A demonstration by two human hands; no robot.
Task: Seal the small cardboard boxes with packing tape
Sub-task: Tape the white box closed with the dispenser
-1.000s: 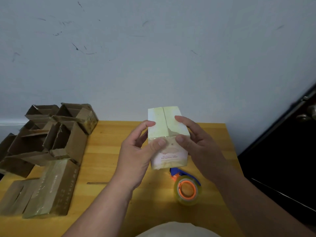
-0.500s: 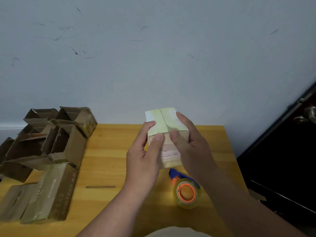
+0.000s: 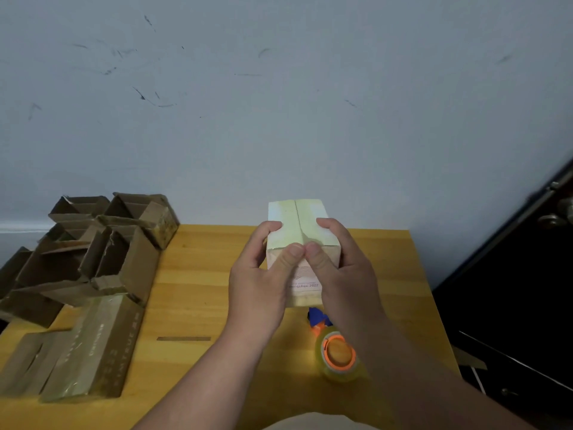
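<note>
I hold a small pale cardboard box (image 3: 297, 218) upright above the wooden table (image 3: 192, 274), its top flaps closed with a seam down the middle. My left hand (image 3: 260, 280) grips its left side and my right hand (image 3: 341, 274) grips its right side. Both thumbs press side by side on the front edge at the end of the seam. A roll of clear packing tape (image 3: 339, 356) with an orange core lies on the table under my right forearm, a blue and orange dispenser part (image 3: 316, 318) just beyond it.
Several open brown cardboard boxes (image 3: 102, 252) are piled at the table's left and back-left. A taped brown box (image 3: 93, 349) lies on its side at the front left. A dark door (image 3: 527, 290) stands to the right, a grey wall behind.
My thumbs have slid together along the box's front edge until they meet at the seam. The box has stayed in both hands, lowered slightly.
</note>
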